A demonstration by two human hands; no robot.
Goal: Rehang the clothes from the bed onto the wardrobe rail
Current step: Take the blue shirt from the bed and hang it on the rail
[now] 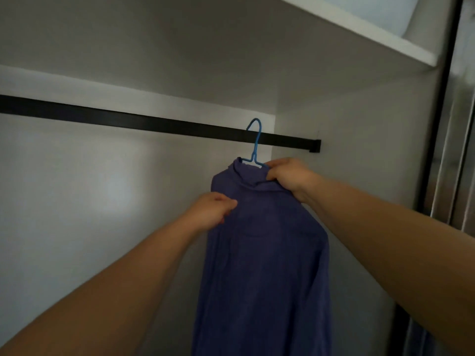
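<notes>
The purple top (262, 253) hung on a blue hanger (254, 145) in front of the black rail (128, 119), near the rail's right end. The hook sat up by the rail, but I could not tell if it was over the rail or just in front of it. The top drooped long and loose, with its neck bunched up at the hanger.

The right hand (288, 176) pinched the neck of the top and the hanger's shoulder together. The left hand (213, 211) had its fingers curled on the cloth at the left side, a bit lower down.

The step looked like getting the hook onto the rail and making the top sit straight. To do it well, the right hand should lift the hanger so the hook goes over the top of the rail, then let it down gently. The left hand should hold the cloth so it does not slide off. It would be smart to check the hook holds before letting go.

Around them were the white wardrobe wall (77, 201), a white shelf (359, 29) up high, and a shiny door edge (452, 124) on the right.
</notes>
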